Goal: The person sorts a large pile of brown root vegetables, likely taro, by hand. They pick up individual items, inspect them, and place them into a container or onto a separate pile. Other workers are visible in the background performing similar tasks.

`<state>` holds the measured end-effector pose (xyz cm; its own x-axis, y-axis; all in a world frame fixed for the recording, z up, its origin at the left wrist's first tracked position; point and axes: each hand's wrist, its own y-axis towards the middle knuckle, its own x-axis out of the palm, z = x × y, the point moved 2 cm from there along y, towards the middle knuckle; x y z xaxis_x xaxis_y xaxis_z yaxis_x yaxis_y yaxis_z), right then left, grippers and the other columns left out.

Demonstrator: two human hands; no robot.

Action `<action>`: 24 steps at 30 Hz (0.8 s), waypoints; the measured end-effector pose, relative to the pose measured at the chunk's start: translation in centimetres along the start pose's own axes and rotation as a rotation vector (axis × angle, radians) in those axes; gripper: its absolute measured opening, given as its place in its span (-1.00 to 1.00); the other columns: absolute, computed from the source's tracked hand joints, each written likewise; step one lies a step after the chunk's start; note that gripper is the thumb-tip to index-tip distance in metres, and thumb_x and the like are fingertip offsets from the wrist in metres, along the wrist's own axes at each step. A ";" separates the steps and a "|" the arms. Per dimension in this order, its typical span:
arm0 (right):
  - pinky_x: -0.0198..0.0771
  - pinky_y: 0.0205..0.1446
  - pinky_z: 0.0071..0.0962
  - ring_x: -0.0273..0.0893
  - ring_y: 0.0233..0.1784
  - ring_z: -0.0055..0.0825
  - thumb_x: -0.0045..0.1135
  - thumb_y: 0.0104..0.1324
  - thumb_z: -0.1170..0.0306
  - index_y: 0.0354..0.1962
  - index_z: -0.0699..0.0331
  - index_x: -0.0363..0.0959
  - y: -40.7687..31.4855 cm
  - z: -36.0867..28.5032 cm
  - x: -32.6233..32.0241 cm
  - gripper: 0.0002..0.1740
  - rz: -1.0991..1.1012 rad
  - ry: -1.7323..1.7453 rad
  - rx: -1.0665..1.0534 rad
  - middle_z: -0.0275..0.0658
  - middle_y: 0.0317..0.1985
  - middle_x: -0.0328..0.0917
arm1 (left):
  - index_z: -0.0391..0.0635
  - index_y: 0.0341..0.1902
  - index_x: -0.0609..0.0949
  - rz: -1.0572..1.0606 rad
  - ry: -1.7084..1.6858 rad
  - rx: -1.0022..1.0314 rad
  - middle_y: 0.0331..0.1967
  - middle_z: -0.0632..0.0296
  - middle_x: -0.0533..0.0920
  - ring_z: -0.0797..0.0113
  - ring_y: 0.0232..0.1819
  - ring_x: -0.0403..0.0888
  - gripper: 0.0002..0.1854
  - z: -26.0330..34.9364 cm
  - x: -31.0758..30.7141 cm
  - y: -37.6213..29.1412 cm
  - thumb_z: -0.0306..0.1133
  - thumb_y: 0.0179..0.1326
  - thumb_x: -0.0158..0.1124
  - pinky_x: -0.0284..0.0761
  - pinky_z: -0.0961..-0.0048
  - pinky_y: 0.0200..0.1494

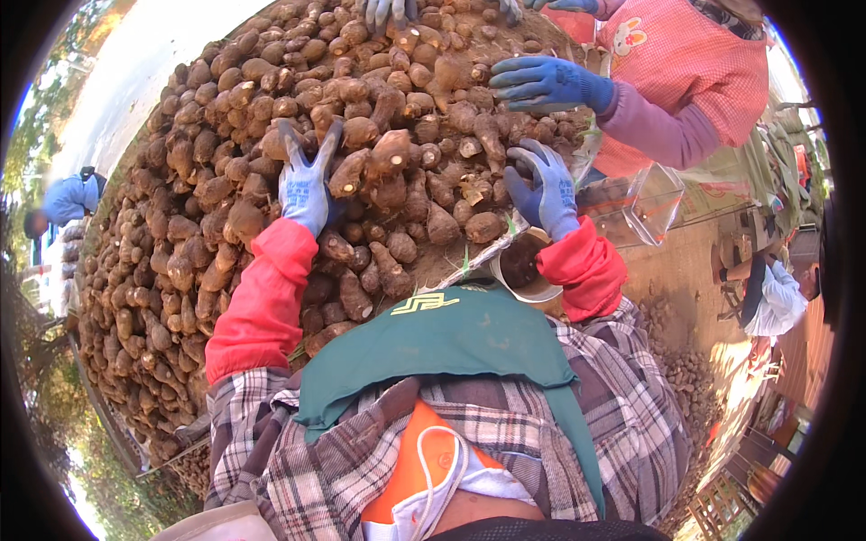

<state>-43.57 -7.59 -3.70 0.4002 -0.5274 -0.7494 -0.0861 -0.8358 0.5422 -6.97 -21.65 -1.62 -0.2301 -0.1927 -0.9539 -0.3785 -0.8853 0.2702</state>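
A large heap of brown taro corms [203, 196] spreads in front of me. My left hand [306, 182], in a blue-grey work glove, rests on the heap with two fingers spread in a V; its thumb side is partly hidden. Just right of those fingers lies a big corm [390, 154] with a pale cut end. At the heap's right edge my right hand [547, 189], gloved alike, hovers with fingers curved and apart, and no corm shows in it. Below the right wrist stands a pale bucket [549, 295] with dark contents, partly covered by my sleeve.
A co-worker's blue-gloved hand [548, 82] reaches over the heap from the right. Another person's grey-gloved hand [387, 12] touches corms at the top. A clear plastic container [655, 203] lies right of my right hand. Further right, a person sits low [775, 297].
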 end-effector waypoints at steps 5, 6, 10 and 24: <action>0.45 0.23 -0.17 0.53 0.15 -0.09 0.37 0.15 0.26 -0.12 0.12 0.65 0.9 0.6 0.5 -0.67 0.031 0.022 0.048 -0.16 0.04 0.62 | 0.44 0.61 0.11 0.088 -0.070 0.120 0.66 -0.11 -0.20 -0.23 0.63 -0.06 0.08 2.8 3.8 9.3 0.25 0.05 0.45 0.05 -0.43 0.46; 0.45 0.23 -0.18 0.53 0.14 -0.10 0.37 0.14 0.27 -0.13 0.14 0.64 1.0 0.5 0.5 -0.68 0.024 0.022 0.040 -0.16 0.03 0.62 | 0.43 0.61 0.12 0.061 -0.116 0.118 0.65 -0.13 -0.17 -0.24 0.61 -0.02 0.08 3.4 4.6 11.4 0.27 0.05 0.44 0.07 -0.37 0.47; 0.45 0.22 -0.21 0.54 0.13 -0.11 0.36 0.15 0.30 -0.16 0.19 0.63 0.9 0.5 0.7 -0.70 0.043 0.053 0.072 -0.15 0.00 0.63 | 0.35 0.58 0.23 0.018 -0.478 0.030 0.58 -0.24 0.08 -0.22 0.56 0.14 -0.06 6.1 7.2 21.5 0.16 0.15 0.45 0.20 0.03 0.51; 0.44 0.22 -0.20 0.55 0.08 -0.03 0.26 0.22 0.26 -0.08 0.23 0.60 1.1 0.7 1.1 -0.66 0.017 0.068 0.139 -0.08 -0.02 0.63 | 0.31 0.48 0.39 -0.268 -0.107 0.811 0.47 -0.05 0.34 -0.28 0.49 0.23 -0.26 9.1 -0.7 -3.1 0.15 0.24 0.31 0.20 -0.33 0.41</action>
<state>-43.89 -9.18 -4.23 0.4581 -0.5343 -0.7104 -0.2168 -0.8422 0.4937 -13.78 -14.88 -0.57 -0.1093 0.0566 -0.9924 -0.9463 -0.3115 0.0865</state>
